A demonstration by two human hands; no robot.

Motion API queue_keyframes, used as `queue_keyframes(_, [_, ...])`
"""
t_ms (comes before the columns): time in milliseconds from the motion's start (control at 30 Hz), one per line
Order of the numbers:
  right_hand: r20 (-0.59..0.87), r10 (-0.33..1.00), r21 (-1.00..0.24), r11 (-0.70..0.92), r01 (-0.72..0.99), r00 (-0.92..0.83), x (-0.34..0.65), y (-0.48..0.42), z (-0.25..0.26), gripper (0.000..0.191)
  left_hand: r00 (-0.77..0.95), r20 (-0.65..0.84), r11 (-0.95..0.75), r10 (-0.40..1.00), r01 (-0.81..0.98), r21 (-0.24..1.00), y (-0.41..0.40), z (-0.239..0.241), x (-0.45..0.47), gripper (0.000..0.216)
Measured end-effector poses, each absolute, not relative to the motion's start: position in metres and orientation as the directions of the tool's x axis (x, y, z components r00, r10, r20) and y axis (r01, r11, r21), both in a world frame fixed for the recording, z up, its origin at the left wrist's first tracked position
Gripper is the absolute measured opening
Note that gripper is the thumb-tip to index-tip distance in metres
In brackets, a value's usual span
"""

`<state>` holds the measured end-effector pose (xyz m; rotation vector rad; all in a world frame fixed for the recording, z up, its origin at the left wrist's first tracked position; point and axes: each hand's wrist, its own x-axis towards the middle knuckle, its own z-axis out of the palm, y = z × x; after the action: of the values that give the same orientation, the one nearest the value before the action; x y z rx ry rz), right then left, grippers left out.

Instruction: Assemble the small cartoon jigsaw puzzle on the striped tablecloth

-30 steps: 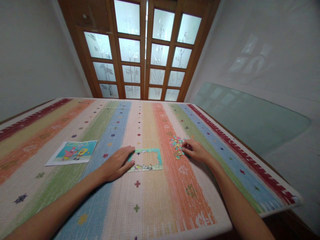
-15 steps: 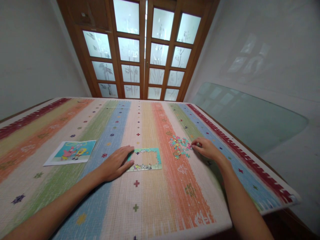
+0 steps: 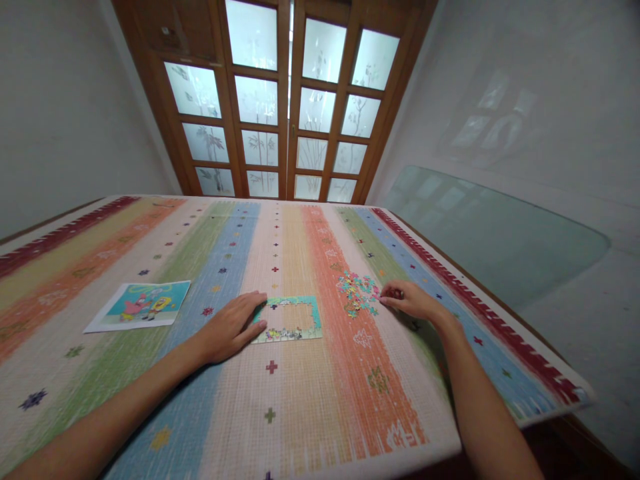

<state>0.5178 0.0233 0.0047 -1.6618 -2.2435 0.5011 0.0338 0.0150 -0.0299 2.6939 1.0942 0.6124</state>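
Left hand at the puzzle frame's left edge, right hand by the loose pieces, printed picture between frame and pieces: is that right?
Not quite: in the head view, the printed picture lies to the left of the puzzle frame. The left hand at the frame's left edge and the right hand by the loose pieces are correct.

Premises appear to be a room in a home. Evidence noted: wood-framed doors (image 3: 283,100) with frosted panes (image 3: 320,110) bearing plant motifs, plain pale walls (image 3: 55,113), and a colourful striped cloth (image 3: 295,400) spread flat.
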Motion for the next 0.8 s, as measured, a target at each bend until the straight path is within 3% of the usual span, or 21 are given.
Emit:
queue_keyframes(300, [-0.028, 0.956, -0.512, 0.236, 0.826, -0.291, 0.5184, 0.0219, 0.0026, 0.027, 0.648, 0.299, -0.713, 0.701, 0.627, 0.313, 0.0149, -0.0284, 0.0339, 0.05])
queue_keyframes(667, [0.057, 0.97, -0.332, 0.242, 0.912, -0.237, 0.5174, 0.0242, -0.0005, 0.019, 0.648, 0.298, -0.714, 0.7, 0.627, 0.312, 0.015, -0.0314, 0.0333, 0.049])
queue_keyframes(800, [0.123, 0.958, -0.291, 0.284, 0.914, -0.259, 0.5145, 0.0254, -0.0023, 0.027, 0.648, 0.3, -0.715, 0.699, 0.629, 0.305, 0.0157, -0.0319, 0.0327, 0.05])
